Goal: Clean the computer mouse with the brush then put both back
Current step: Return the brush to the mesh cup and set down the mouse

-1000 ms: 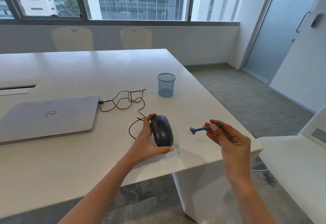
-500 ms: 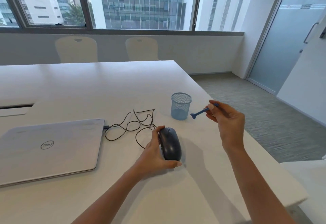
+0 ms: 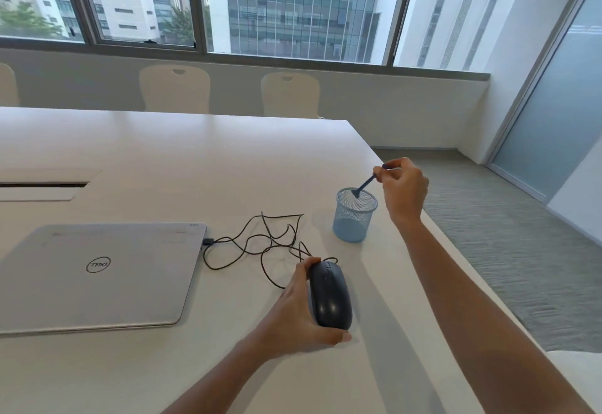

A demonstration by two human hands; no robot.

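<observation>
"Blue brush (image 3: 366, 184), thin plastic handle: why is it tipped like that?"

"The right hand (image 3: 404, 189) pinches the top of the handle between thumb and fingertips, with the other fingers curled in. That lets the bristle end hang down and away from the palm. It sits at the mouth of the mesh cup (image 3: 353, 221), just below and left of the hand. I read this as the put-back step, since a light pinch high on the handle lets the brush drop in head first."

"Is the head inside the cup?"

"At the rim or just within; I cannot tell which. The hand has not let go."

"And the mouse (image 3: 330, 296)?"

"Black, on the white surface (image 3: 195, 159) nearer the person, well apart from the right hand. The left hand (image 3: 293, 312) holds it, fingers wrapped round its left side and near end. My guess is that this grip steadies it or sets it in its place. Whether it rests fully on the surface I cannot say."

"The cable (image 3: 260, 241)?"

"Loose loops running from beyond the left hand over to a closed laptop (image 3: 97, 270) farther left. With that much slack, I think the mouse could shift without tugging the plug."

"What is left?"

"By my judgement, releasing the brush into the cup and taking the left hand off the mouse."
</observation>
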